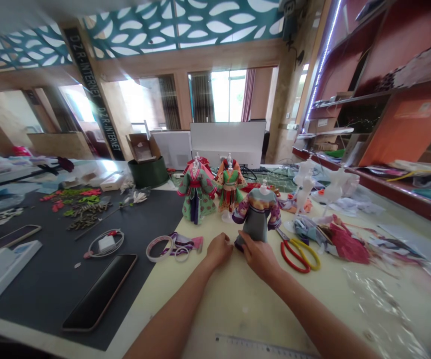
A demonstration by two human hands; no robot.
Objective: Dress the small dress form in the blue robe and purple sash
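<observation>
A small headless dress form (263,188) stands upright on the cream tabletop in a purple patterned robe (263,200) and a long grey skirt (255,227). With its fingers at the lower left of that skirt, my right hand (260,254) grips the cloth near the dark hem. My left hand (219,250) rests on the table just left of the hem, its fingers curled closed. Whatever may be between those fingertips is hidden. Red-and-yellow-handled scissors (300,253) lie to the right of the skirt.
Several dressed forms, including a green-robed one (196,197), stand behind. Tape rolls (159,248) and a purple cloth strip (187,243) lie left. A phone (101,291) lies on the dark mat (140,209). Fabric scraps (346,239) and bare white forms (305,182) are right; a ruler (252,345) lies in front.
</observation>
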